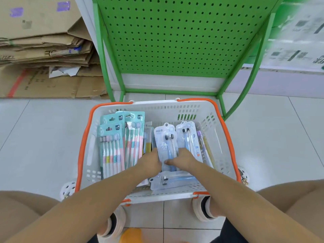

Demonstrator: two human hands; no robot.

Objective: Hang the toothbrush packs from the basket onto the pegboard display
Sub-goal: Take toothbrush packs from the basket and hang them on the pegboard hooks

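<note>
Both hands reach into the white basket w/ orange rim, set on the floor in front of the green pegboard display, which shows no packs hung yet. Left hand and right hand close on the lower end of a clear blister toothbrush pack near the basket's centre; right thumb lies on the pack face, the other fingers are tucked under and can't be read. Teal multi-brush packs stack at left, another clear pack just beside at right, one more lying crosswise at the near wall. Best approach, by judgement: lift one pack only, keep its hang tab free and upward, separate neighbours before raising it to the board
</note>
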